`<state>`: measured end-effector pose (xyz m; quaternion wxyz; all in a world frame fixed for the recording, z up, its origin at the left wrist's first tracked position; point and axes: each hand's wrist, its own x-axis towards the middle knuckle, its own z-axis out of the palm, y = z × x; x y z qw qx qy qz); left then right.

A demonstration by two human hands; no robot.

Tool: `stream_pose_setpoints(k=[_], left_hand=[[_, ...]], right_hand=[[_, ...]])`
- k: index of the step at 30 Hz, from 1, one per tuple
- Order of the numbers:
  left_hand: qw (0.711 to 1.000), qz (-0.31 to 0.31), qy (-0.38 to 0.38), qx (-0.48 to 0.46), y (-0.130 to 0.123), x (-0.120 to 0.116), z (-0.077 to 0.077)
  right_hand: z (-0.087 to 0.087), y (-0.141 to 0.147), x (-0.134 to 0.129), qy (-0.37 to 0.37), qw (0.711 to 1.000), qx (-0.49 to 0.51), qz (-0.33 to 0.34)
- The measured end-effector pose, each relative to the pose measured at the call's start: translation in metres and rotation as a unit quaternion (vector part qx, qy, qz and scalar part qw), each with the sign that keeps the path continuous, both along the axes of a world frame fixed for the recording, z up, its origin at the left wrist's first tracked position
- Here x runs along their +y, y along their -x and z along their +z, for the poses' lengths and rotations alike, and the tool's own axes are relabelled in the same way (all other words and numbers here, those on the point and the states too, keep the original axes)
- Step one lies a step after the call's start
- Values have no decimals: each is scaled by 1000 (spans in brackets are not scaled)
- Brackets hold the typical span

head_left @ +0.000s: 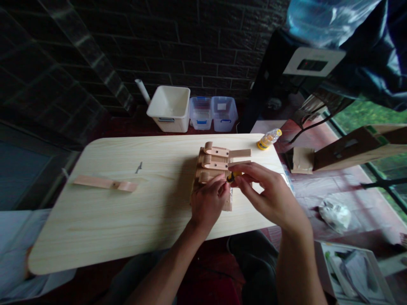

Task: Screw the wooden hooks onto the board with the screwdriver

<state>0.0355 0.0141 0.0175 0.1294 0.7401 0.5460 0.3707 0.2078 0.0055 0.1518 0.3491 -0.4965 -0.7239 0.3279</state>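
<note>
A wooden assembly (212, 165) sits on the table, with rounded blocks side by side, dark holes in them and flat wooden strips reaching to the right. My left hand (208, 201) is closed on its near part, fingertips pressed together beside the lowest block. Above the right side, my right hand (265, 188) grips a short yellow-and-black screwdriver (234, 176), its tip close to my left fingertips. Whether the tip sits in a screw is hidden by the fingers.
On the pale wooden table (127, 224) lie a loose wooden strip with a block (104, 183) and some screws (139, 167). A clear bottle with yellow ends (269, 140) stands at the far right corner. Behind are a white bin (168, 123) and clear tubs (201, 120).
</note>
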Motion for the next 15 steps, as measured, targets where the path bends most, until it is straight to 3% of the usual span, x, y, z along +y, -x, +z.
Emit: stream_pose_setpoints(k=[15], left_hand=[[1000, 25, -10, 10, -3, 0, 0]], right_hand=[[3, 3, -5, -26, 999, -8, 31]])
